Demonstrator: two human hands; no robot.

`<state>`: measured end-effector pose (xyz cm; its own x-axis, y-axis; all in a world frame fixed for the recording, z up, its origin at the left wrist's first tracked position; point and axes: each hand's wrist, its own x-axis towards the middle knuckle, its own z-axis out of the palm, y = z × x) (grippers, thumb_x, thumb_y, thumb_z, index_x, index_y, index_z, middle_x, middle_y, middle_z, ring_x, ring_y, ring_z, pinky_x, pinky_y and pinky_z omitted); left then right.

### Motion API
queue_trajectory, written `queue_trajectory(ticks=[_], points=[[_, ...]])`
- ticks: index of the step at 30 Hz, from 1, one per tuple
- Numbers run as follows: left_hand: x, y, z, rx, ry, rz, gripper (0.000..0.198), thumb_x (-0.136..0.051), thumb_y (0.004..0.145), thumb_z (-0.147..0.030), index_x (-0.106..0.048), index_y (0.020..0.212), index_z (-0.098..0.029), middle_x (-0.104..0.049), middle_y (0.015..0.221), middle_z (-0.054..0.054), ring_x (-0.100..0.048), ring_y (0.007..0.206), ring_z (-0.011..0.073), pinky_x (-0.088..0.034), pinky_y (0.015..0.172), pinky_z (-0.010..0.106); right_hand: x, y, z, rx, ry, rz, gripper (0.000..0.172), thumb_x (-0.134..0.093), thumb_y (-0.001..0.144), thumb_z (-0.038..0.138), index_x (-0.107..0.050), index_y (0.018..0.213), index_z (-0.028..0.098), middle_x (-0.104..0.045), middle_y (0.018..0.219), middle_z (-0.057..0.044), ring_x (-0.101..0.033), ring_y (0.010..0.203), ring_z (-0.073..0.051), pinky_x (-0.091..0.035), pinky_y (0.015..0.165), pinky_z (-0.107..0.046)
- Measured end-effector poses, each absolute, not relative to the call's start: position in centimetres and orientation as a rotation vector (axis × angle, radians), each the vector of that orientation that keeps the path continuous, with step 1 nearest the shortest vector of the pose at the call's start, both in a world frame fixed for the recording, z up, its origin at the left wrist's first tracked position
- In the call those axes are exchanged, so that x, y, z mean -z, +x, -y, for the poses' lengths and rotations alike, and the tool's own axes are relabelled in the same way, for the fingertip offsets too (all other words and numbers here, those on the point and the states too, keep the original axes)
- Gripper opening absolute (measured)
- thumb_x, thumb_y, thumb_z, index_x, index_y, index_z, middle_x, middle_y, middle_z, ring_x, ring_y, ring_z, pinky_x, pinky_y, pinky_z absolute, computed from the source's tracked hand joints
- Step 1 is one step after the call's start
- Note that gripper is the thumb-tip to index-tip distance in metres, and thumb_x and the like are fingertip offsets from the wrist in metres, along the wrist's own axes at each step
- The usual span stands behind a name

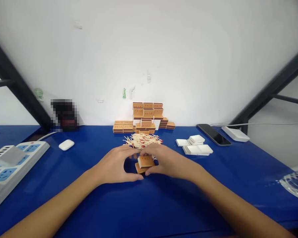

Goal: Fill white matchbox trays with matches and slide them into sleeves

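Observation:
Near the middle of the blue table, my right hand (165,162) grips an orange-brown matchbox (146,161) between its thumb and fingers. A second matchbox (138,168) shows just beneath it, partly covered; whether the two touch is hard to tell. My left hand (118,164) curves around the left side of these boxes, thumb and fingers apart, with a gap between palm and boxes. Just beyond my fingertips lies a heap of loose red-tipped matches (142,140). Behind the heap, several matchboxes (148,112) are stacked against the wall.
White box trays (197,149) lie right of the matches, with a black phone (215,135) and a white device (235,134) beyond. On the left are a power strip (27,155) and a white earphone case (66,144). Clear plastic (295,183) sits at the right edge.

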<state>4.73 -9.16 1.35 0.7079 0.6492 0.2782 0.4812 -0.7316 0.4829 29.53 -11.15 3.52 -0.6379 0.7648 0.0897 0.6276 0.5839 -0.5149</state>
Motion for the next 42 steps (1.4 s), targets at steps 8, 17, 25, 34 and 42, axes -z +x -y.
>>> queue_trajectory(ticks=[8, 17, 25, 34, 42], points=[[-0.7, 4.9, 9.2, -0.603, 2.564, -0.878, 0.044, -0.081, 0.083, -0.051, -0.075, 0.116, -0.023, -0.075, 0.103, 0.006, -0.069, 0.097, 0.0244, -0.057, 0.088, 0.043, -4.1, 38.1, 4.8, -0.257, -1.608, 2.38, 0.041, -0.088, 0.077, 0.04, -0.074, 0.11, 0.02, -0.077, 0.107, -0.01, -0.07, 0.096, -0.029, -0.054, 0.082, -0.04], [-0.2, 5.2, 9.0, -0.609, 2.646, -0.911, 0.033, -0.078, 0.088, -0.048, -0.076, 0.108, -0.022, -0.07, 0.105, 0.007, -0.068, 0.095, 0.0236, -0.059, 0.084, 0.04, -3.4, 43.1, 3.9, -0.182, -1.703, 2.341, 0.05, -0.084, 0.076, 0.05, -0.076, 0.117, 0.022, -0.076, 0.117, -0.015, -0.068, 0.112, -0.037, -0.054, 0.096, -0.051], [-2.4, 2.2, 7.1, -0.423, 2.787, -1.09, 0.025, -0.076, 0.083, -0.046, -0.074, 0.094, -0.023, -0.07, 0.1, 0.006, -0.067, 0.093, 0.0246, -0.056, 0.081, 0.039, -2.5, 45.2, 4.7, -0.294, -1.851, 2.332, 0.037, -0.082, 0.073, 0.044, -0.078, 0.105, 0.026, -0.073, 0.112, -0.01, -0.066, 0.111, -0.034, -0.053, 0.097, -0.048], [-3.1, 3.0, 8.2, -0.581, 2.909, -1.085, 0.06, -0.076, 0.078, -0.07, -0.074, 0.114, -0.021, -0.073, 0.104, 0.009, -0.068, 0.097, 0.0291, -0.055, 0.084, 0.043, -5.5, 35.0, 10.7, -0.437, -1.243, 2.433, 0.029, -0.08, 0.087, 0.045, -0.074, 0.108, 0.027, -0.075, 0.112, -0.006, -0.067, 0.103, -0.027, -0.052, 0.091, -0.041], [-1.5, 5.7, 10.4, -0.613, 2.841, -0.764, 0.055, -0.081, 0.077, -0.067, -0.074, 0.107, -0.021, -0.068, 0.098, 0.006, -0.064, 0.091, 0.0252, -0.054, 0.085, 0.044, -3.0, 31.2, 11.7, -0.476, -1.107, 2.501, 0.028, -0.082, 0.089, 0.04, -0.07, 0.109, 0.025, -0.072, 0.103, -0.004, -0.063, 0.097, -0.023, -0.049, 0.083, -0.036]])
